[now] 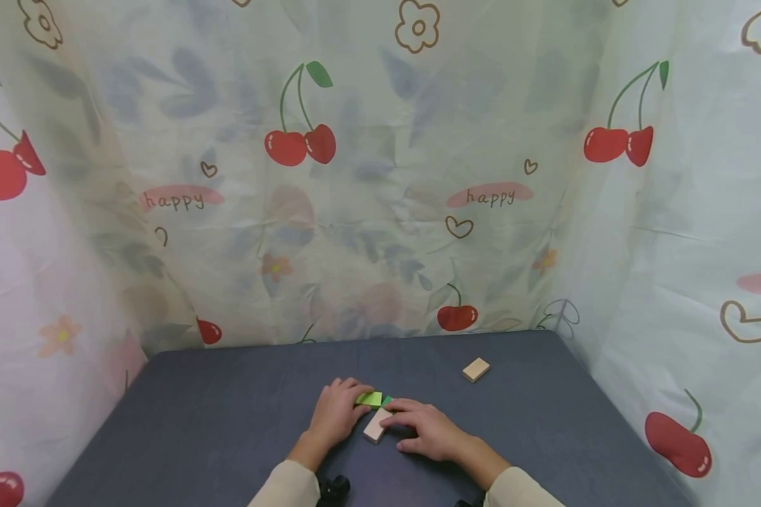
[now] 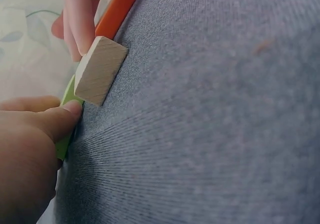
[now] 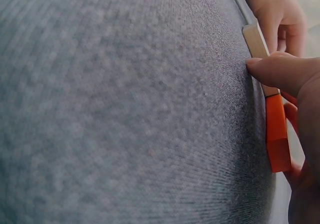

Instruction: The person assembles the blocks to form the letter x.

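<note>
Clerk: Far left?
Checker: Printed sheeting point(image 1: 368, 91), white, creased, hung on left, back and right; motifs: red cherries point(image 1: 0, 176), brown-outlined hearts and flowers, "happy" twice on the back panel.
Clerk: Surface?
Checker: One table point(image 1: 196, 422), cloth-covered, dark blue-grey; fine ribbed weave in both wrist views; back edge meeting the sheeting.
Clerk: On it, from the left?
Checker: Left hand point(image 1: 335, 413), cream sleeve point(image 1: 288, 486); thumb and fingers pinching a lime-green block point(image 1: 369, 399) by its sides. Next, a darker green piece point(image 1: 387, 401), mostly hidden.
Clerk: Then?
Checker: One pale wooden block point(image 1: 374, 427), between the hands, just beside the lime one; contact there, cannot tell. Its other end touches an orange block point(image 3: 277, 129).
Clerk: Right hand point(image 1: 431, 431)?
Checker: Fingers extended, tips on the wooden block's upper end; thumb spread away from them.
Clerk: Rightmost?
Checker: One lone block point(image 1: 476, 370), light wood, lying flat toward the table's back right, well apart from the hands.
</note>
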A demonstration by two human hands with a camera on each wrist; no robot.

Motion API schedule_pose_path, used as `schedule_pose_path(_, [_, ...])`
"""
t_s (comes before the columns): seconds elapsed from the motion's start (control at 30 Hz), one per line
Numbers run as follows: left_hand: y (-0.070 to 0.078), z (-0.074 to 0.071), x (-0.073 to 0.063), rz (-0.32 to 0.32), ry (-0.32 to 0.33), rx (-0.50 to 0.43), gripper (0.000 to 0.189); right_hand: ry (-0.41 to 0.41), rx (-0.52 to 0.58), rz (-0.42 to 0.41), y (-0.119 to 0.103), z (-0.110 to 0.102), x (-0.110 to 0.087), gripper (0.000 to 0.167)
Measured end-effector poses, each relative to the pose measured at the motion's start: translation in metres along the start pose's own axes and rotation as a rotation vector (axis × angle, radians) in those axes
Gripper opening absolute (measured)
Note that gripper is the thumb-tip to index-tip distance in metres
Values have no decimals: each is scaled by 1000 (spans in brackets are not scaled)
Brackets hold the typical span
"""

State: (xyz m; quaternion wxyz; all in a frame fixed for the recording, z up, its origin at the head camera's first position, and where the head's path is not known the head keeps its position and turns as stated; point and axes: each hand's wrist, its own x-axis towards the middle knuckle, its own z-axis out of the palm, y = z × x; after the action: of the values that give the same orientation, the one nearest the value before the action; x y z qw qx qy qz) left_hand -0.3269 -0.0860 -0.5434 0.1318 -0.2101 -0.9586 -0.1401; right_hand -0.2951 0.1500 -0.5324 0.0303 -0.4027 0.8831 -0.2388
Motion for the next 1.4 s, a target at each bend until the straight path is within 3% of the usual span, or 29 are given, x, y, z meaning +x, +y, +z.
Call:
schedule_pose_path(0.43, [1, -7, -11, 4, 33, -36, 33, 2, 14, 8, 1, 1, 0, 43])
schedule_pose_path(0.8, [8, -16, -18, 65, -153, 46, 56, 12, 29, -9, 1, 0, -1, 47])
schedule_pose_path(1.4, [1, -16, -15, 160, -203, 20, 65, 6, 37, 14, -1, 0, -1, 45])
